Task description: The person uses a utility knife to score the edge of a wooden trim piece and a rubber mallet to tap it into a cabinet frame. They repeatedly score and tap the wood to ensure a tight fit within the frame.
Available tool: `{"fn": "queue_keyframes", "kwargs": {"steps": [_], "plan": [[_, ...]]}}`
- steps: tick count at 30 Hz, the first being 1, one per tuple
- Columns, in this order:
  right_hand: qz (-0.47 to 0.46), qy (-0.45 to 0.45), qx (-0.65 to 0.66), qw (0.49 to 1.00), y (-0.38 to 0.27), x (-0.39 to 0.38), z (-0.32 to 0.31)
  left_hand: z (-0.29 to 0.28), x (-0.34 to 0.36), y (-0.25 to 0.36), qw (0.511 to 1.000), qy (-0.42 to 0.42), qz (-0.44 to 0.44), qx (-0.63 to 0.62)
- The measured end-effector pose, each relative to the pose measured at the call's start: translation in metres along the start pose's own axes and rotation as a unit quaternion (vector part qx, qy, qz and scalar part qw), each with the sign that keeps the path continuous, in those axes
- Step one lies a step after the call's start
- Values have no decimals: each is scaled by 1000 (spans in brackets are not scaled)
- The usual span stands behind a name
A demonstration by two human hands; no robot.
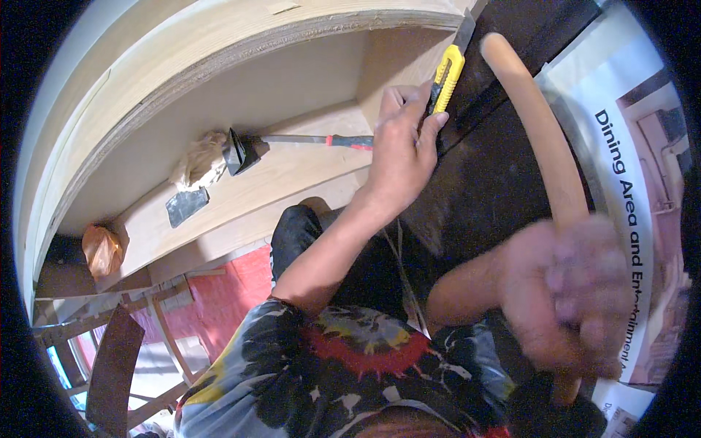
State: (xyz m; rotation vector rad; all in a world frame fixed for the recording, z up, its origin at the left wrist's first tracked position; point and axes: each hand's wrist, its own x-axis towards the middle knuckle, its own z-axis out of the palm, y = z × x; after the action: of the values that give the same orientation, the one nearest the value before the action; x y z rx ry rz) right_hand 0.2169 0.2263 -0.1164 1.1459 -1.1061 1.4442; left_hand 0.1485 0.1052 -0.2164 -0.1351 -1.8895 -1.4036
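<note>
My left hand (405,142) is closed around a yellow utility knife (449,77), with its blade pointing up and away from me. The blade's tip lies by the far right corner of a curved plywood edge (292,28). At the right, my right hand (573,292) is smeared by motion, and its fingers look curled. It overlaps a long, smooth, slightly bent tan piece (540,139), which looks like wood and shows above and below the hand. Whether the fingers grip that piece, I cannot tell.
Inside the pale wooden cabinet lie a long tool with a red and black handle (347,141), crumpled plastic (201,160), a dark flat scrap (188,206) and an orange plastic bag (102,250). A dark board (482,175) stands between my hands. A printed poster (621,168) covers the right.
</note>
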Motion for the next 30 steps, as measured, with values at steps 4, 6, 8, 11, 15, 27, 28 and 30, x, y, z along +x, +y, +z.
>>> {"fn": "queue_keyframes", "kwargs": {"steps": [4,6,8,11,15,27,28,30], "plan": [[17,-39,37,998,22,5,2,2,-2,3,1000,3,-5,5],[30,-14,25,999,15,4,-1,4,0,4,1000,5,8,13],[41,-19,1,999,11,3,-6,4,-1,-1,999,8,32,28],[38,18,-17,999,-5,-1,-6,6,-3,-7,999,37,40,6],[7,39,-18,999,-14,1,-10,5,0,-7,998,23,60,28],[-20,50,41,998,1,6,-6,1,3,-4,999,9,49,18],[-35,58,53,996,2,6,-6,3,2,-5,999,12,49,9],[-11,54,46,997,0,4,-6,5,2,-7,999,19,50,5]]}}
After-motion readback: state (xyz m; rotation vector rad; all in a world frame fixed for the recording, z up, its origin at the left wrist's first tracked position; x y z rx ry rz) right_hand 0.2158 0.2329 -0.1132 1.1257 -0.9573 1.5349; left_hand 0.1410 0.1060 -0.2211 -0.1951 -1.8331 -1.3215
